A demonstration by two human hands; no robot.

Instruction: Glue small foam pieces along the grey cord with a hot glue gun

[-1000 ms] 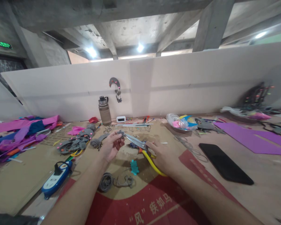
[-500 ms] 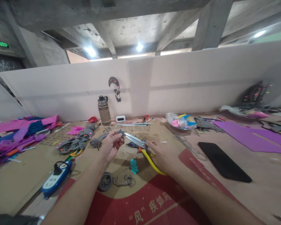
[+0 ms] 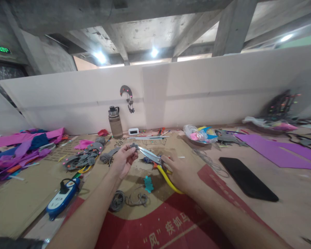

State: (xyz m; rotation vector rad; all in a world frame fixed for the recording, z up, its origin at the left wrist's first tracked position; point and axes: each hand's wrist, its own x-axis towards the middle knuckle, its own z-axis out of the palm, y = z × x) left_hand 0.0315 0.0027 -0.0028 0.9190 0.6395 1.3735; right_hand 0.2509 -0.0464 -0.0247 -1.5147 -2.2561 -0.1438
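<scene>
Beyond the teal cutout (image 3: 148,184), our left hand (image 3: 124,160) pinches a small gray felt-like piece (image 3: 135,147) and our right hand (image 3: 180,170) grips yellow-handled scissors (image 3: 150,156), tips at that piece, so we judge trimming begun but unfinished, the gray coil (image 3: 116,201) nearer us than the cutout untouched.

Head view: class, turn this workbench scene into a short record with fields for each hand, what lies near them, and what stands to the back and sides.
Left hand: pinches a small grey piece
Right hand: holds yellow-handled scissors, tips pointing at the grey piece; contact too small to judge
Near the hands: teal cut-out and coiled grey cord on cardboard
Back: water bottle; grey crescent ornament on the white panel
Left side: blue-and-white power strip
Right side: black phone, purple sheet
</scene>
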